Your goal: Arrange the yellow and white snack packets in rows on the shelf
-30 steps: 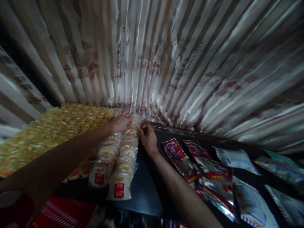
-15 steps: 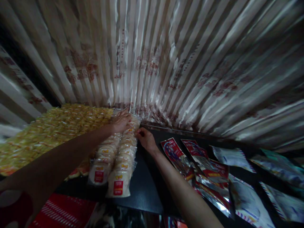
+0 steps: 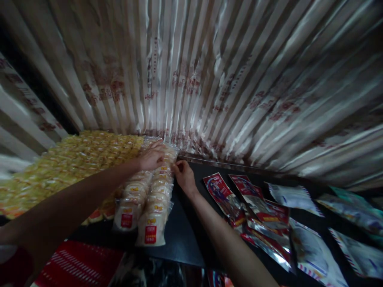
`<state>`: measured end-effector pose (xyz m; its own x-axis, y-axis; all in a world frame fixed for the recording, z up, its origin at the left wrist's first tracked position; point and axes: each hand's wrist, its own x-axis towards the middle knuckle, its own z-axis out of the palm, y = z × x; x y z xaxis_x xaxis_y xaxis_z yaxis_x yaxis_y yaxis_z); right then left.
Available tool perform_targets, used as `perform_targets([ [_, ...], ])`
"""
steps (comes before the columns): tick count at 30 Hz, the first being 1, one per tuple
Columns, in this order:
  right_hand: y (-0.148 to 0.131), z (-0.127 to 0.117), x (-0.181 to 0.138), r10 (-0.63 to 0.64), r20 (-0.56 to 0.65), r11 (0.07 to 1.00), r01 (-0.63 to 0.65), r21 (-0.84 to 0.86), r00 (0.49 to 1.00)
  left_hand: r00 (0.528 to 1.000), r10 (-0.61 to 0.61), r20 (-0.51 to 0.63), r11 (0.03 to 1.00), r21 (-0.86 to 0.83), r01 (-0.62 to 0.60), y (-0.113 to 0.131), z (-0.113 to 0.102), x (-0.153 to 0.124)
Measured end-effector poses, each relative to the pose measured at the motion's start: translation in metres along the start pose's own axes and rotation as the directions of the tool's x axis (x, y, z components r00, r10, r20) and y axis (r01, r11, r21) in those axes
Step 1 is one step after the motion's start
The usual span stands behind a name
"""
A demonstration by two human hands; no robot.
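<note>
Two rows of clear-wrapped, pale round packets with red and yellow labels, the left row (image 3: 134, 195) and the right row (image 3: 158, 207), run back along a dark shelf (image 3: 185, 243). Across the far part of these rows lies my left hand (image 3: 151, 157), fingers stretched out over the wrappers. My right hand (image 3: 184, 175) is at the right edge of the right row, thumb and forefinger pinched together. Its fingertips meet the plastic edge there; what is between them is too small to make out.
Many yellow-wrapped packets (image 3: 89, 159) fill the left side. Red pouches (image 3: 223, 197) and white packets (image 3: 295, 197) lie to the right. A pleated, printed plastic sheet (image 3: 191, 71) hangs behind. A red patterned item (image 3: 80, 263) sits below the shelf's front edge.
My left hand has shifted slightly back toward me over the packets. My right hand stays pinched at the row's edge. The whole view has moved very slightly.
</note>
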<state>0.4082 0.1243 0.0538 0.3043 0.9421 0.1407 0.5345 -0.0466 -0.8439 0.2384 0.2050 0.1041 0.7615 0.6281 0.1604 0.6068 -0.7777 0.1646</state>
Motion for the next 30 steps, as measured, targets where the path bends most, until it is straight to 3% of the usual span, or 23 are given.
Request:
perform_targets([
  [4,-0.001,-0.009,-0.009,0.051,0.066,0.995,-0.045,-0.086,0.996,1.0,-0.023,-0.013,1.0,-0.007,0.023,0.002,0.0,0.0],
  [9,0.0,-0.013,-0.013,0.05,0.175,0.998,-0.041,-0.056,0.983,0.999,-0.037,0.004,0.999,0.023,0.037,0.004,-0.001,-0.001],
  [17,-0.003,-0.007,-0.014,-0.046,0.114,0.998,0.043,0.035,0.992,0.999,-0.045,-0.009,0.998,0.032,0.045,0.007,0.0,-0.003],
  [23,-0.004,0.004,-0.012,0.006,0.046,0.994,-0.011,0.111,0.999,0.996,-0.014,-0.084,1.0,0.019,0.016,0.009,-0.004,-0.011],
  [27,-0.005,0.002,-0.016,0.024,0.028,0.992,-0.028,0.123,0.999,0.999,0.047,-0.008,0.999,0.023,-0.047,0.015,-0.008,-0.017],
  [30,-0.006,-0.006,-0.024,0.062,0.009,0.998,-0.062,0.002,0.998,0.999,0.031,0.028,0.999,0.026,-0.031,0.02,-0.009,-0.018],
])
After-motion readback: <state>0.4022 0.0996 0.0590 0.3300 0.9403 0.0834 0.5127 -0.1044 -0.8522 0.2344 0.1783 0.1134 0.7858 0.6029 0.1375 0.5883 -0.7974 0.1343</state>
